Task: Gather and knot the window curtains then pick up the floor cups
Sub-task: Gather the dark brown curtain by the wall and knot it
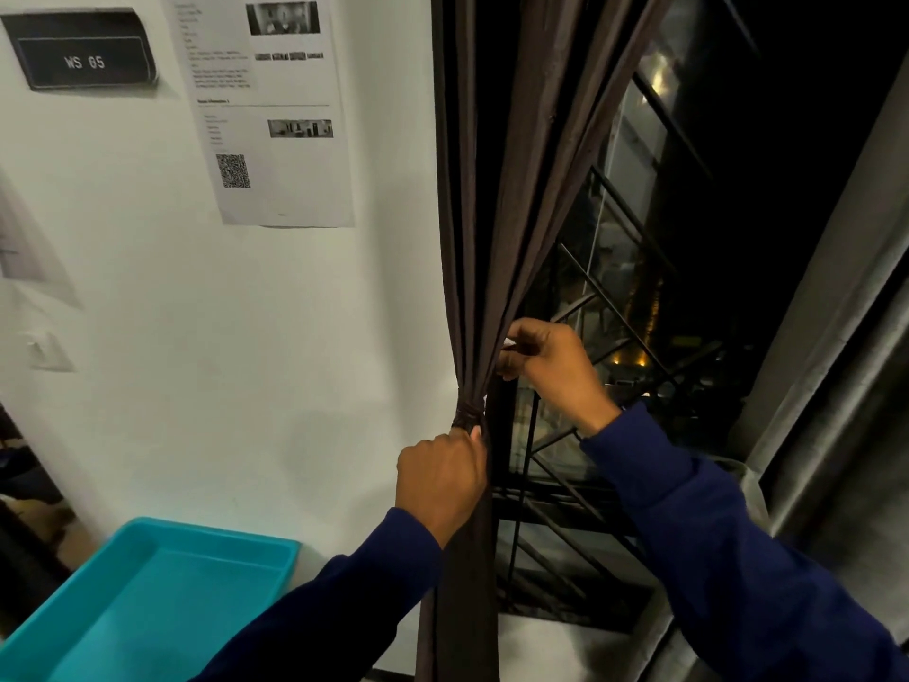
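White wall, dark window (639, 297): your left hand (440, 477) is gripping the curtain (484, 268) below its knot (467, 414), anchoring it; your right hand (546, 364) is pinching folds above, tightening. Cups unseen.

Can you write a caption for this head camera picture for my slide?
Left hand grips the gathered dark curtain below its knot; right hand pinches folds above.

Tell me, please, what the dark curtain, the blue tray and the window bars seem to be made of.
Curtain: woven cloth, matte dark brown; it falls in soft folds and bunches at the tie. Tray: probably plastic, smooth turquoise, with a moulded rounded rim. Window bars: likely metal, painted dark; thin, straight and rigid.
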